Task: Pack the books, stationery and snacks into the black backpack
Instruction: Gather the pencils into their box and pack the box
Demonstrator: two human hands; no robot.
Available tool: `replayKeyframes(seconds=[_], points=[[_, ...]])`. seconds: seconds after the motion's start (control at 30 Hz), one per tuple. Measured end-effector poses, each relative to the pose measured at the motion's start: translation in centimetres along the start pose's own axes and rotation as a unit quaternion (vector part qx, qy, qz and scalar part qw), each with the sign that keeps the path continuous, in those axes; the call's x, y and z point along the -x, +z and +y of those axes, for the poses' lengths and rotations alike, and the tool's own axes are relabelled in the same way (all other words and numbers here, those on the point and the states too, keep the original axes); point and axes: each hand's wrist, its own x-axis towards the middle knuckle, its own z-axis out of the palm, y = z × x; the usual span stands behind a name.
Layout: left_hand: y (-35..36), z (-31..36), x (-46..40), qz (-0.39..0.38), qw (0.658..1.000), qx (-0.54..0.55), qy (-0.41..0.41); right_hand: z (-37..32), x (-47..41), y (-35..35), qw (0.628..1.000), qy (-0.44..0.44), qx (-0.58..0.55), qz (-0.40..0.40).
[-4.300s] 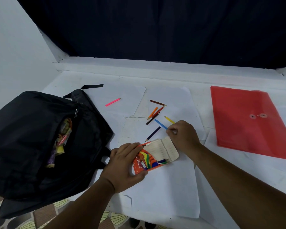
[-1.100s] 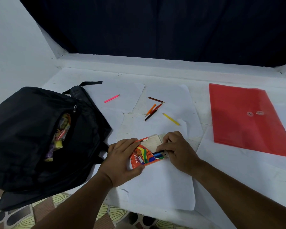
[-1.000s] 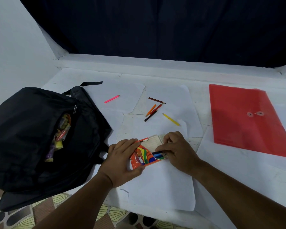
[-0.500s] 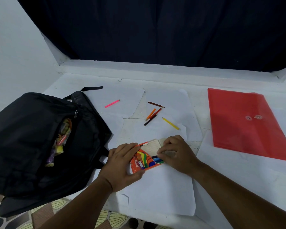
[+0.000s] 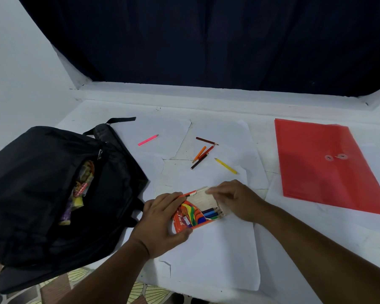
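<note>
At far left the black backpack (image 5: 42, 189) lies with its mouth unzipped, snack wrappers (image 5: 79, 189) showing inside. Just right of it the left hand (image 5: 162, 220) grips the near-left end of the pencil box (image 5: 195, 212), thumb under its near edge and fingers curled over the far edge, pinning it to the paper-covered table (image 5: 217, 260). Several coloured pencils (image 5: 211, 213) already sit in the open box. The right hand (image 5: 235, 199) hovers over the flap with fingers extended and blurred, grasping nothing (whether they touch the flap cannot be told). Farther off lie loose pencils: a pink pencil (image 5: 148, 139), a brown-orange-red cluster (image 5: 203, 152) and a yellow pencil (image 5: 225, 165). At far right rests a red folder (image 5: 327, 167). Step in hand: refilling the box. The next move probably calls for a far reach to pinch a loose pencil.
</note>
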Motion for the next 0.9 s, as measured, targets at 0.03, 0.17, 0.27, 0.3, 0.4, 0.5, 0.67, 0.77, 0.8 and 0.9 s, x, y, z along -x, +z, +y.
replayKeyframes(seconds=[0.03, 0.17, 0.27, 0.3, 0.4, 0.5, 0.67, 0.77, 0.8, 0.9], points=[[0.0, 0.0, 0.0, 0.001, 1.0, 0.001, 0.0, -0.3, -0.2, -0.5, 0.998, 0.007, -0.044, 0.042], [-0.1, 0.1, 0.1, -0.001, 1.0, -0.002, 0.001, -0.4, -2.1, -1.9, 0.959, -0.001, 0.005, 0.284], [-0.1, 0.1, 0.1, 0.001, 1.0, -0.005, 0.002, 0.6, -3.2, -2.0, 0.952, 0.064, 0.069, 0.29], [-0.1, 0.1, 0.1, 0.002, 1.0, -0.007, 0.003, 1.0, -3.4, -1.9, 0.953, 0.077, 0.094, 0.278], [0.0, 0.0, 0.1, 0.004, 1.0, -0.009, 0.005, 1.4, -3.7, -1.6, 0.951, 0.071, 0.119, 0.274], [0.0, 0.0, 0.1, 0.003, 1.0, -0.008, 0.004, 0.9, -3.8, -1.5, 0.952, 0.069, 0.117, 0.275], [0.1, 0.0, 0.2, 0.008, 1.0, 0.0, 0.003, -0.6, -3.1, -1.9, 0.95, 0.041, 0.06, 0.303], [0.0, 0.1, 0.1, 0.009, 1.0, 0.001, 0.006, -1.7, -2.0, -1.7, 0.955, 0.029, -0.003, 0.295], [0.0, 0.1, 0.1, 0.01, 1.0, 0.0, 0.008, -2.0, -1.6, -1.4, 0.957, 0.024, -0.039, 0.287], [0.0, 0.1, 0.1, 0.013, 1.0, 0.001, 0.012, -2.7, -0.9, -0.6, 0.961, 0.006, -0.125, 0.245]])
